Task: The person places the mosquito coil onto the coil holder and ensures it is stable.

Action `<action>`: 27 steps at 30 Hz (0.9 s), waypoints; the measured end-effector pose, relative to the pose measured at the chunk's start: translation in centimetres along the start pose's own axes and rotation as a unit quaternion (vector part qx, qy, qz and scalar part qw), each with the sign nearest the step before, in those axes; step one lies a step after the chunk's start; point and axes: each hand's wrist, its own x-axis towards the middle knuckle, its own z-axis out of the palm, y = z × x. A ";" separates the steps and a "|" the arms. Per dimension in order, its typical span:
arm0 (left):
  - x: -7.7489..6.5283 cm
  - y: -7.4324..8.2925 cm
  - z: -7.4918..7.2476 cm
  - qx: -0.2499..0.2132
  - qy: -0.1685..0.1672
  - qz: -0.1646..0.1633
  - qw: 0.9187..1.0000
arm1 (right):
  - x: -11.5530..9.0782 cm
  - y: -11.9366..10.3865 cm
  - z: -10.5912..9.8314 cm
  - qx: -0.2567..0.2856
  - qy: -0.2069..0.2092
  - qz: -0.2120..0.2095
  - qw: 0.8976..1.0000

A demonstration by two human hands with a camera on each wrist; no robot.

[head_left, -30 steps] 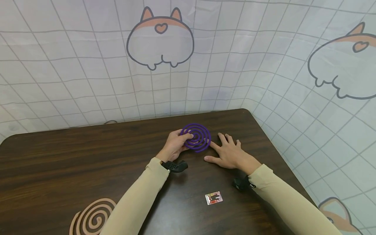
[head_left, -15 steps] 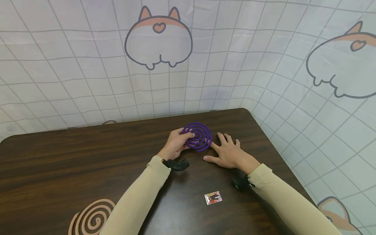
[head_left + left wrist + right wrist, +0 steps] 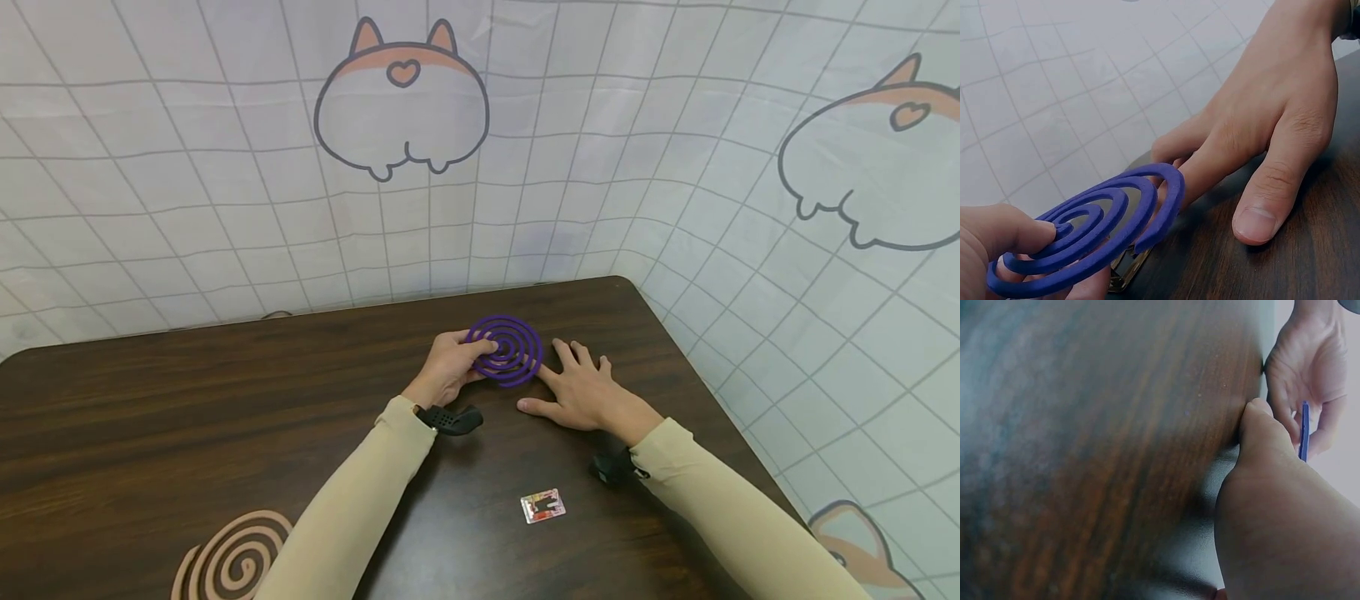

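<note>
In the head view my left hand pinches a purple mosquito coil, thumb pressing near its centre and fingers beneath it. The left wrist view shows the coil tilted and raised above the table. Beside it my right hand rests on the tabletop with its fingers spread. Its index finger reaches to the coil's near edge, and the fingertip is partly hidden behind the coil. Under the coil, a thin brass-coloured metal piece shows on the table; most of it is covered.
A brown mosquito coil lies at the lower left, partly behind the left sleeve. A small printed card with a dark shape on it lies between the forearms. A dark wooden table meets a white gridded curtain behind and to the right.
The purple coil has shifted very slightly to the right in the left hand's grip. The right hand stays in place, and the whole view drifts a little.
</note>
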 end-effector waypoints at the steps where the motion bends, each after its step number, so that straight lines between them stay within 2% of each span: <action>1: 0.0 0.0 0.0 0.000 -0.001 0.000 1.000 | 0.0 0.0 0.0 0.000 0.001 0.001 1.000; 27: 0.8 0.2 -0.3 0.005 -0.010 -0.008 1.000 | 0.4 -0.3 -0.1 0.003 0.000 0.005 1.000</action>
